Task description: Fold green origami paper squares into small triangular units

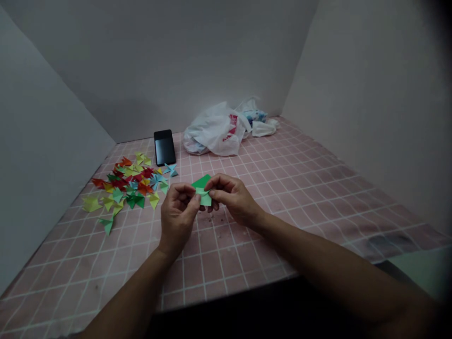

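Between my two hands is a small light green piece of folded paper (205, 199), raised above the pink checked cloth. My left hand (179, 212) pinches its left edge between thumb and fingers. On the other side, my right hand (233, 197) grips the upper right edge in the same way. A darker green paper (202, 181) shows just behind the held piece; whether it lies on the cloth or is part of what I hold, I cannot tell. To the left lies a loose pile of folded paper pieces (130, 181) in red, orange, yellow, green and blue.
A black phone (165, 147) lies behind the pile. Farther back, a crumpled white plastic bag (215, 129) with red print sits beside a blue and white package (254, 116). Pale walls enclose the pink checked cloth (282, 183) at the back and both sides.
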`<move>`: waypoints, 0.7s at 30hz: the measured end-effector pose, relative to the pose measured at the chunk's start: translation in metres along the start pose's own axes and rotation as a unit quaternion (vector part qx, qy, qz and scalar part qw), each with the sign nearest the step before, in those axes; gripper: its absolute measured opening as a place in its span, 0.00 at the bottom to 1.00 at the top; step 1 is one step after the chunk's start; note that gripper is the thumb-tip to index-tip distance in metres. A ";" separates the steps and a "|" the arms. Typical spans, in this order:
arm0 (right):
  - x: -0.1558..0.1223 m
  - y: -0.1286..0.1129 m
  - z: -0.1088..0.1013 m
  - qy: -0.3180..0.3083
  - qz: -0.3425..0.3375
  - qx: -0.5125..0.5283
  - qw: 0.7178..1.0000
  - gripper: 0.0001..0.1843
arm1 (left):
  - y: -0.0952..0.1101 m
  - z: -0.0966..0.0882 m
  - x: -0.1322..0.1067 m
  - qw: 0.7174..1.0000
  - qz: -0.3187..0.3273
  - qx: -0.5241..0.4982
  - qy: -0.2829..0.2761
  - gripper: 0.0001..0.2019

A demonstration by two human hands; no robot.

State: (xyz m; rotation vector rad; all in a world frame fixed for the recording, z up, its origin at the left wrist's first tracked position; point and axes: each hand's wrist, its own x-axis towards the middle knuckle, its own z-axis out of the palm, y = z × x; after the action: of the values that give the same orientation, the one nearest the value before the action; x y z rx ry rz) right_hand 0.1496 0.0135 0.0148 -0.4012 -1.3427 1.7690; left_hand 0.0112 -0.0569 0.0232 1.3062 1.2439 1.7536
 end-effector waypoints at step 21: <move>0.000 0.002 -0.002 -0.003 0.033 -0.047 0.998 0.18 | 0.000 -0.001 0.001 0.999 -0.022 0.025 -0.002 0.04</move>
State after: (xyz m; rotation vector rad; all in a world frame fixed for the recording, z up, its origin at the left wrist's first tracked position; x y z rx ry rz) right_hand 0.1504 0.0144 0.0125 -0.4973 -1.4360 1.7651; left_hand 0.0096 -0.0563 0.0238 1.2996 1.3115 1.6987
